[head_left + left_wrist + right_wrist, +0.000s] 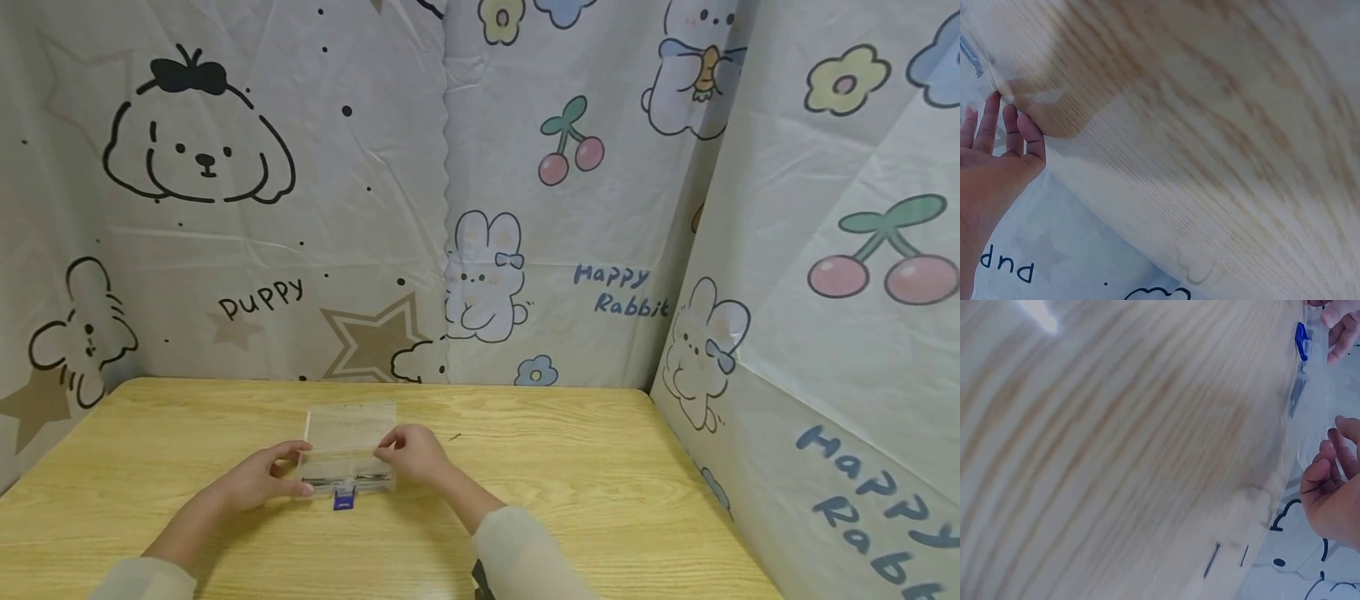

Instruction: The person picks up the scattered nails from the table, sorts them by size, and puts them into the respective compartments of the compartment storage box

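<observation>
A clear plastic box [348, 467] stands on the table with its transparent lid [351, 427] raised at the back. On its front is a blue latch [343, 498]. Thin dark metal pieces [371, 477] lie inside the front compartments. My left hand [258, 477] grips the box's left side, thumb at the front corner and fingers further back. At the right side, the fingertips of my right hand [417, 454] are drawn together over the box's edge; I cannot tell whether a small piece is between them.
Two thin dark nails lie on the wooden table [540, 475] beyond the right hand, one nail [1212, 560] larger in the right wrist view than the other nail [1244, 555]. Behind and to the right hangs a printed cloth [360, 250].
</observation>
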Motion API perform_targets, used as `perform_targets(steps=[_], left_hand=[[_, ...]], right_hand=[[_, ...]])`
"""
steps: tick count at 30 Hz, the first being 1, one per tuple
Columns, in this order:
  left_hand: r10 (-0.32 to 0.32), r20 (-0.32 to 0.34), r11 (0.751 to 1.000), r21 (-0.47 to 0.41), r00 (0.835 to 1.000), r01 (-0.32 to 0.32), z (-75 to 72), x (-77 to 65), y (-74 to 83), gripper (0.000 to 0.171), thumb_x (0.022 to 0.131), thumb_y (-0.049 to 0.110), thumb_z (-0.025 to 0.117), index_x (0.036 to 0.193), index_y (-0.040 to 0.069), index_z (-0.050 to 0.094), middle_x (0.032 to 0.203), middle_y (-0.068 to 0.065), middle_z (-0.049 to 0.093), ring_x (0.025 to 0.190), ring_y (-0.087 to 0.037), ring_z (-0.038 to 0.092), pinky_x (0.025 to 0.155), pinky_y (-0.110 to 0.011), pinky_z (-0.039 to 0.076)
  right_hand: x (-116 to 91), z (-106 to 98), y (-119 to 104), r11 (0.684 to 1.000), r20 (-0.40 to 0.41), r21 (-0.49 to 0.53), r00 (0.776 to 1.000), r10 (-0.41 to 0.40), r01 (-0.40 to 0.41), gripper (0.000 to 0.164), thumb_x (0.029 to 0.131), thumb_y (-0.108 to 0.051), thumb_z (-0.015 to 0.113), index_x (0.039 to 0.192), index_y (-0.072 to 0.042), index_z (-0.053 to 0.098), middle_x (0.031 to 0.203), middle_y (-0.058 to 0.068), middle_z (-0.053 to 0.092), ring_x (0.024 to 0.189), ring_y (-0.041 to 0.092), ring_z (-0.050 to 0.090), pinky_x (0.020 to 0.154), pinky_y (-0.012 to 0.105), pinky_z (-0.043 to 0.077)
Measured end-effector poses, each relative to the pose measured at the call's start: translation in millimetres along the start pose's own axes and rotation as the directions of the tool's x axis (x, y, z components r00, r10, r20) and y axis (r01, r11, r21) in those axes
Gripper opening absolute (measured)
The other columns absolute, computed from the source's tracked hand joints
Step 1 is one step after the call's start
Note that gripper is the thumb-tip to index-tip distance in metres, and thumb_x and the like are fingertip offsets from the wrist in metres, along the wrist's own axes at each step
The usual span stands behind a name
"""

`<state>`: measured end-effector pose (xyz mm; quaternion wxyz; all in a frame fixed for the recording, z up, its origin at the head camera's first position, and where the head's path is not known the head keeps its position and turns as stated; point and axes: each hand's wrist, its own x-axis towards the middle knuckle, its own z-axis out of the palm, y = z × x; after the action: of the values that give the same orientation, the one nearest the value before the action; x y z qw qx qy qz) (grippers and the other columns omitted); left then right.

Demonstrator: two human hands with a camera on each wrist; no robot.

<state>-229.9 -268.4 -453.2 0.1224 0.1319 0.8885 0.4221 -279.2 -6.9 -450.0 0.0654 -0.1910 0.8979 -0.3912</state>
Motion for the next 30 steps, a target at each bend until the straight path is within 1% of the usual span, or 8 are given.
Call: perform_targets(steps=[6, 10, 13, 18, 23, 30], left_hand=[[0.005, -0.002, 1.0, 0.0, 1.0, -0.005, -0.5, 0.4, -0.2, 0.075, 0.081, 0.028, 0.073, 0.138, -0.004, 0.036, 0.131, -0.037, 0.041, 0.109, -0.046, 0.052, 0.083, -0.048, 0.049], [0.009, -0.006, 1.0, 0.005, 1.0, -0.009, -0.5, 1.1, -2.5, 0.075, 0.081, 0.028, 0.073, 0.137, -0.004, 0.036, 0.131, -0.036, 0.042, 0.109, -0.045, 0.053, 0.083, -0.047, 0.049], [0.006, -0.01, 1.0, 0.015, 1.0, -0.006, -0.1, 2.3, -3.9, 0.075, 0.081, 0.029, 0.073, 0.137, -0.003, 0.037, 0.131, -0.035, 0.043, 0.109, -0.044, 0.053, 0.083, -0.047, 0.049], [-0.006, -0.016, 1.0, 0.029, 1.0, 0.007, 0.9, 4.2, -4.6, 0.075, 0.08, 0.031, 0.073, 0.137, -0.001, 0.038, 0.131, -0.034, 0.044, 0.111, -0.047, 0.051, 0.085, -0.051, 0.047], [-0.002, -0.013, 1.0, 0.021, 1.0, 0.002, 1.3, 4.5, -5.0, 0.075, 0.081, 0.03, 0.073, 0.138, -0.002, 0.037, 0.132, -0.034, 0.043, 0.111, -0.048, 0.051, 0.084, -0.049, 0.048], [0.007, -0.01, 1.0, 0.02, 1.0, -0.007, 0.8, 2.9, -2.9, 0.074, 0.081, 0.029, 0.073, 0.137, -0.003, 0.037, 0.131, -0.036, 0.042, 0.11, -0.048, 0.052, 0.084, -0.049, 0.048]], right_hand=[[-5, -16, 6, 0.999, 0.031, -0.011, 0.998, -0.05, 0.05, 0.016, 0.089, -0.023, 0.064, 0.092, -0.01, 0.072, 0.069, -0.004, 0.055, 0.057, 0.007, 0.04, 0.051, 0.021, 0.033], [-10, -24, 13, 0.999, 0.045, -0.01, 0.998, -0.05, 0.05, 0.016, 0.088, -0.024, 0.065, 0.093, -0.01, 0.071, 0.067, -0.004, 0.053, 0.054, 0.006, 0.038, 0.05, 0.02, 0.032], [-14, -29, 20, 0.999, 0.053, -0.028, 0.998, -0.045, 0.047, 0.016, 0.088, -0.024, 0.066, 0.094, -0.01, 0.071, 0.069, -0.005, 0.052, 0.055, 0.006, 0.038, 0.05, 0.02, 0.033], [-20, -40, 34, 0.996, 0.074, -0.062, 0.996, -0.052, 0.056, 0.016, 0.088, -0.024, 0.065, 0.094, -0.011, 0.071, 0.073, -0.006, 0.054, 0.058, 0.006, 0.04, 0.052, 0.02, 0.034], [-28, -49, 47, 0.995, 0.088, -0.087, 0.996, -0.036, 0.043, 0.014, 0.087, -0.025, 0.067, 0.092, -0.012, 0.07, 0.075, -0.006, 0.054, 0.061, 0.007, 0.041, 0.054, 0.021, 0.035], [-41, -63, 63, 0.996, 0.097, -0.084, 0.995, -0.02, 0.028, 0.013, 0.086, -0.023, 0.067, 0.091, -0.012, 0.07, 0.082, -0.005, 0.057, 0.068, 0.008, 0.043, 0.059, 0.022, 0.036]])
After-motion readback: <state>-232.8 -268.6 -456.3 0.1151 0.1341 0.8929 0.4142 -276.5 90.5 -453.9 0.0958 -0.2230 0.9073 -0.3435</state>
